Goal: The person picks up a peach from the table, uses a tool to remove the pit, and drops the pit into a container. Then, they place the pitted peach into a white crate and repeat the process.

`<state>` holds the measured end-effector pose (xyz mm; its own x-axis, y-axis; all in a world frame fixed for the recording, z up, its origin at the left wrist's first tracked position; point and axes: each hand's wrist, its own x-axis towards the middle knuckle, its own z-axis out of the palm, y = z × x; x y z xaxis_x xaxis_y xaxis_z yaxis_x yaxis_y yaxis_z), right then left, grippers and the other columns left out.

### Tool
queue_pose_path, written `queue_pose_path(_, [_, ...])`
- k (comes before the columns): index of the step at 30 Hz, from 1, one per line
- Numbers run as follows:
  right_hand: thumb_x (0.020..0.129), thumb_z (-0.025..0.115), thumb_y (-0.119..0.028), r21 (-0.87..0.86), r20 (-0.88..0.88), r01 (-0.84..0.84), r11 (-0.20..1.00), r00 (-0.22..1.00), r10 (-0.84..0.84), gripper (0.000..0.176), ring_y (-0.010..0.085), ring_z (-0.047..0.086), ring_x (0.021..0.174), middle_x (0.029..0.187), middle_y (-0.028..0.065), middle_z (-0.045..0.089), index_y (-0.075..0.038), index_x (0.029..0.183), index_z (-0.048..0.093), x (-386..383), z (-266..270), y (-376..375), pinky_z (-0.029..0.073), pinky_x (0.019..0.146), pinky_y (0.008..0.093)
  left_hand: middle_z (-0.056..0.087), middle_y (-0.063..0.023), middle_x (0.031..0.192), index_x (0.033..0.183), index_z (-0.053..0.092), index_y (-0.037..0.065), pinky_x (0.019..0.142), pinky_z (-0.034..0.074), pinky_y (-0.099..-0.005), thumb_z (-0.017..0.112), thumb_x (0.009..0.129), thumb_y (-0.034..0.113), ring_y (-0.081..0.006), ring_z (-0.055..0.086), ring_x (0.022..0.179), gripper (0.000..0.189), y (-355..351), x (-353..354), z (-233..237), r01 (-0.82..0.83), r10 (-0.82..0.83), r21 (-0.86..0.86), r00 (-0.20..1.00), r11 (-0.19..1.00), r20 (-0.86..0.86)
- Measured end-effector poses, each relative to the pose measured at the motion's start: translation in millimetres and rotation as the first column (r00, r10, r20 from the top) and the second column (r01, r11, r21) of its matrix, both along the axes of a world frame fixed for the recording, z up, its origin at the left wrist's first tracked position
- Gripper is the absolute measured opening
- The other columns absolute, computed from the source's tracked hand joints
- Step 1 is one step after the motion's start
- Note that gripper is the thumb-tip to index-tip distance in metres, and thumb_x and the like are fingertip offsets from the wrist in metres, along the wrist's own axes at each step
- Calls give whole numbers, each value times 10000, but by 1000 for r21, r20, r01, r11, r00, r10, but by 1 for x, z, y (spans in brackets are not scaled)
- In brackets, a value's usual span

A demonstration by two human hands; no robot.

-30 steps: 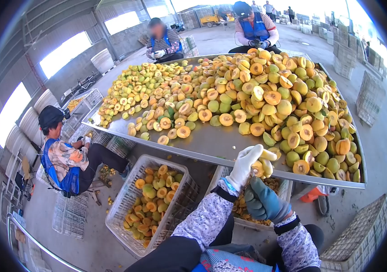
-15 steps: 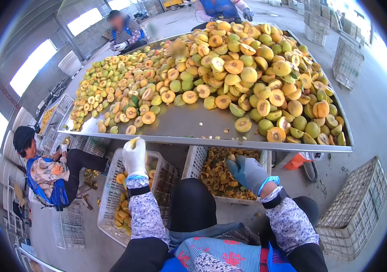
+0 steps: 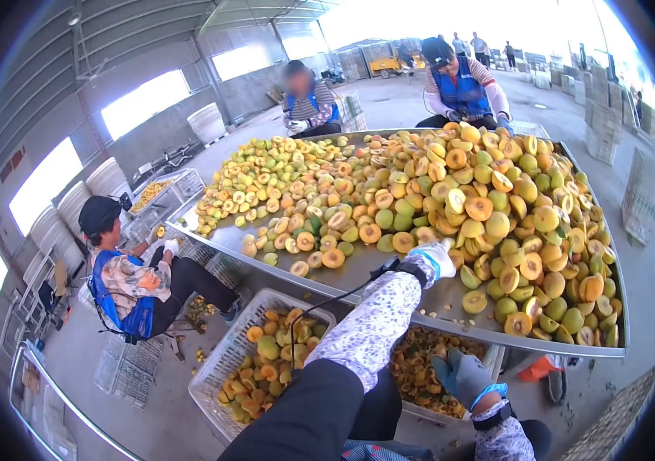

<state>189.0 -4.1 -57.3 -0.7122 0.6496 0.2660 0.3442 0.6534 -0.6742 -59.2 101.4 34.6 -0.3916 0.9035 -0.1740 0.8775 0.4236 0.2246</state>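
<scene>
My left hand (image 3: 436, 258), in a white glove, reaches over the near edge of the metal table (image 3: 373, 270) to the heap of halved peach-like fruit (image 3: 479, 207). Its fingers look stretched out beside the fruit; no piece shows in them. Lower right, my right hand (image 3: 466, 378), in a grey-blue glove, hovers over a crate (image 3: 490, 361) of brown-orange pits and scraps (image 3: 417, 361). Its fingers are curled, and what they hold, if anything, I cannot make out. Left of my legs, a white crate (image 3: 216, 367) holds fruit halves (image 3: 268, 348).
A seated person (image 3: 124, 269) works at the left. Two more people (image 3: 310, 104) (image 3: 462, 88) sit beyond the table. A tall plastic crate (image 3: 619, 415) stands at the lower right, and a metal rail (image 3: 74, 403) at the lower left. A dark cord (image 3: 320, 307) runs along my left arm.
My left hand has moved from above the left crate up and right onto the table by the fruit. My right hand stays over the scrap crate. The view has tilted up and turned left.
</scene>
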Motion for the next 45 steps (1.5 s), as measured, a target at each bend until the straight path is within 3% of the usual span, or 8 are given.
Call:
queue_pose_path(10, [921, 689, -327, -82, 59, -142, 987, 987, 147, 289, 429, 676, 696, 750, 232, 684, -53, 832, 667, -8, -7, -4, 535, 620, 513, 662, -205, 1213, 1223, 556, 78, 942, 509, -454, 687, 822, 300, -377, 637, 1136, 477, -36, -1, 3, 191, -194, -50, 978, 980, -70])
queue_pose_path(20, [940, 665, -340, -146, 44, -118, 982, 991, 126, 304, 441, 673, 736, 770, 249, 678, -40, 890, 665, -4, 7, -9, 527, 656, 523, 631, -161, 1314, 1357, 574, 128, 1052, 469, -431, 706, 797, 372, -333, 596, 1241, 625, -50, -7, -21, 24, -24, 2, 997, 1000, -80])
queue_pose_path(27, [958, 647, -285, -133, -101, -27, 991, 995, 13, 284, 493, 618, 795, 800, 281, 636, -1, 960, 640, -8, 27, -2, 488, 646, 494, 700, -132, 1174, 1254, 616, 93, 1022, 475, -368, 834, 683, 290, -280, 642, 1153, 642, -84, -11, -19, -122, 46, 280, 964, 952, 264])
queue_pose_path(29, [1012, 593, -248, -196, -267, -51, 979, 964, -3, 252, 346, 628, 645, 718, 171, 637, 1, 979, 616, -10, 30, 2, 480, 617, 409, 710, -102, 1142, 1275, 609, 59, 929, 525, -318, 831, 746, 243, -215, 679, 1041, 603, -87, -19, -36, -264, -53, 426, 797, 865, 602])
queue_pose_path(31, [1018, 580, -289, -338, -408, -81, 938, 910, -69, 302, 273, 624, 626, 712, 196, 630, 7, 973, 619, -12, 31, 6, 482, 610, 404, 697, -72, 1172, 1336, 577, 50, 844, 570, -351, 723, 927, 212, -211, 693, 967, 463, -107, 10, -4, -447, -247, 363, 297, 818, 922])
queue_pose_path(33, [1037, 561, -302, -426, -477, -68, 902, 864, -160, 324, 177, 567, 642, 711, 158, 613, 13, 980, 613, -18, 36, 11, 471, 612, 366, 646, -115, 1278, 1436, 507, 82, 885, 581, -418, 606, 1007, 263, -241, 680, 1052, 476, -122, 29, -3, -386, -466, 382, -150, 839, 872])
queue_pose_path(37, [1036, 560, -318, -446, -498, 15, 895, 827, -262, 336, 253, 626, 671, 745, 208, 634, 12, 1000, 616, -26, 33, 20, 485, 632, 396, 590, -206, 1362, 1424, 487, -5, 996, 506, -426, 403, 1074, 393, -314, 641, 1150, 536, -118, 75, -12, -349, -580, 494, -211, 796, 787])
queue_pose_path(45, [1023, 569, -330, -312, -426, 53, 949, 885, -189, 356, 462, 663, 817, 844, 278, 672, 22, 1025, 624, -26, 35, 16, 505, 677, 468, 630, -206, 1298, 1318, 566, 1, 995, 511, -509, 411, 1062, 428, -384, 639, 1140, 522, -107, 91, -32, -599, -574, 304, -330, 741, 749])
